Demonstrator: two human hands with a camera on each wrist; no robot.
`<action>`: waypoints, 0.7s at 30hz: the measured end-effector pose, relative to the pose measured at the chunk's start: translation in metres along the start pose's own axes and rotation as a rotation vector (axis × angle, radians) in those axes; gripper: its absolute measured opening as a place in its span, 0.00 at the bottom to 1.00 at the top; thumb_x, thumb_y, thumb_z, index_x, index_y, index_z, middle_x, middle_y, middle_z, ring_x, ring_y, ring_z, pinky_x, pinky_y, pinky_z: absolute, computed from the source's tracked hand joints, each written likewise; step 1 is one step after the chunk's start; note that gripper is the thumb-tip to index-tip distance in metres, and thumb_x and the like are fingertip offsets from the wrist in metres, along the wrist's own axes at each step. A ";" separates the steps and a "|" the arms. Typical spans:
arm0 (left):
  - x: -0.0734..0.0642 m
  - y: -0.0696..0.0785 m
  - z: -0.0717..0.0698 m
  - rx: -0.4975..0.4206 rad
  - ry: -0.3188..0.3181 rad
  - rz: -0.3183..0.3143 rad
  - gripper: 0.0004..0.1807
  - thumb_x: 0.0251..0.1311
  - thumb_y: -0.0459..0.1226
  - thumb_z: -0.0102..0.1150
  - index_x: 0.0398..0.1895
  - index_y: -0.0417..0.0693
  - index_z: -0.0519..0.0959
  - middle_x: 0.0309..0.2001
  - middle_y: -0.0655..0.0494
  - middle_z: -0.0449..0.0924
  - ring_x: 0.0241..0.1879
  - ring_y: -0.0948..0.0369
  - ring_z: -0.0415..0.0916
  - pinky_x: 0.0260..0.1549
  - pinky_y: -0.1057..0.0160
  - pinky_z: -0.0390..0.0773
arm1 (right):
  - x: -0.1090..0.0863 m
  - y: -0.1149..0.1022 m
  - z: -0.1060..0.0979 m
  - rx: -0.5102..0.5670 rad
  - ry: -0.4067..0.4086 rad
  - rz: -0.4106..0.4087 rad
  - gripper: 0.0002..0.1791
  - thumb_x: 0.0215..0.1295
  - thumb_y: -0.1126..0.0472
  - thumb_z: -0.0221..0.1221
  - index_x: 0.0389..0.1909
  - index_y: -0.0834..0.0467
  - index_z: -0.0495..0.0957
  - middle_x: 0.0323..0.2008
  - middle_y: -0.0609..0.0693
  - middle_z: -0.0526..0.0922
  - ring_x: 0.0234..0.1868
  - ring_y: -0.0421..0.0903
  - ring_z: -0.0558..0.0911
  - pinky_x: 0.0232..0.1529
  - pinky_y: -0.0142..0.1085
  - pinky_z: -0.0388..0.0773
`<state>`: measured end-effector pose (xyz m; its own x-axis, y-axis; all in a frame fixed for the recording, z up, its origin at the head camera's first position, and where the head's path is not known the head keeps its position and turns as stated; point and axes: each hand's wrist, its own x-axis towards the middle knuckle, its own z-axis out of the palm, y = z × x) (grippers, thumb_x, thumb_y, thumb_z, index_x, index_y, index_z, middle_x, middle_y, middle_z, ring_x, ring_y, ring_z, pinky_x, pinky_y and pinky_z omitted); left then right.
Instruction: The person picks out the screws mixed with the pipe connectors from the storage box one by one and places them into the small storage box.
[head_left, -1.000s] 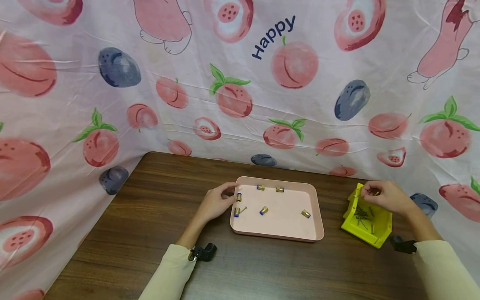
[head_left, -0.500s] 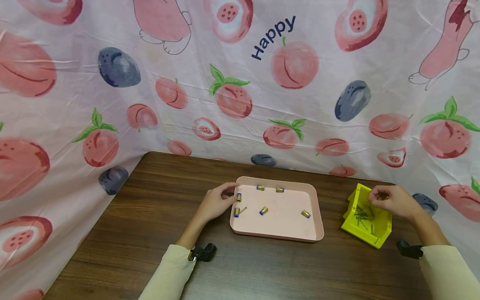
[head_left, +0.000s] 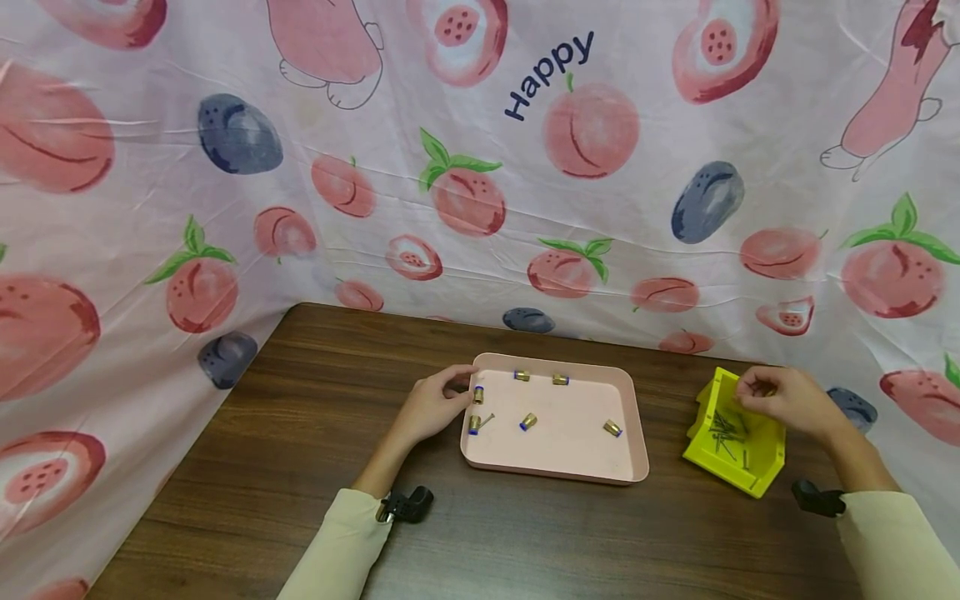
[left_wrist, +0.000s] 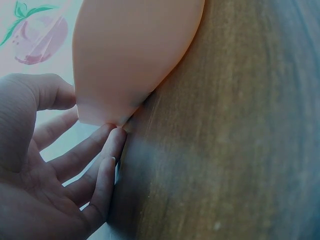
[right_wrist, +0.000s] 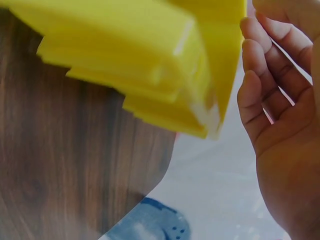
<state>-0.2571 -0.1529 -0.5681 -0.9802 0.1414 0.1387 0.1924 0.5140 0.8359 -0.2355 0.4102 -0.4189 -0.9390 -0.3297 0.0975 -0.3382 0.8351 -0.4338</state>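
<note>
My left hand point(head_left: 433, 406) grips the left side of a pale pink tray point(head_left: 555, 467). In the left wrist view, the thumb meets the tray's rim and other fingertips touch its outer wall. Several brass fittings with blue collars point(head_left: 528, 422) lie in the tray. Beside the lower left fitting is one screw point(head_left: 487, 419). My right hand point(head_left: 787, 400) hovers over the back of a yellow bin point(head_left: 723, 476), fingers curled and thumb near the index finger. Whether a screw is between these fingertips cannot be seen. Loose screws point(head_left: 724, 429) lie in the bin.
Tray and bin stand on a dark wood-grain table point(head_left: 337, 367), the bin to the tray's right. A fruit-print cloth point(head_left: 465, 275) hangs behind the table and along its left side. Each wrist carries a black camera mount point(head_left: 411, 505).
My right hand has drawn slightly right and back from the bin's left edge. The screw visible at its fingertips a second ago no longer shows. The left hand and tray stay put.
</note>
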 end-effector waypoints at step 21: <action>0.001 -0.002 0.001 0.018 0.009 0.017 0.24 0.69 0.45 0.69 0.68 0.62 0.86 0.54 0.59 0.91 0.42 0.63 0.88 0.48 0.53 0.86 | 0.028 -0.047 0.015 0.028 0.066 -0.226 0.08 0.64 0.66 0.74 0.34 0.49 0.86 0.31 0.38 0.81 0.32 0.36 0.77 0.34 0.31 0.78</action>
<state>-0.2583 -0.1526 -0.5701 -0.9771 0.1431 0.1576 0.2100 0.5265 0.8239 -0.2452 0.3544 -0.4094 -0.8420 -0.4767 0.2527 -0.5393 0.7303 -0.4194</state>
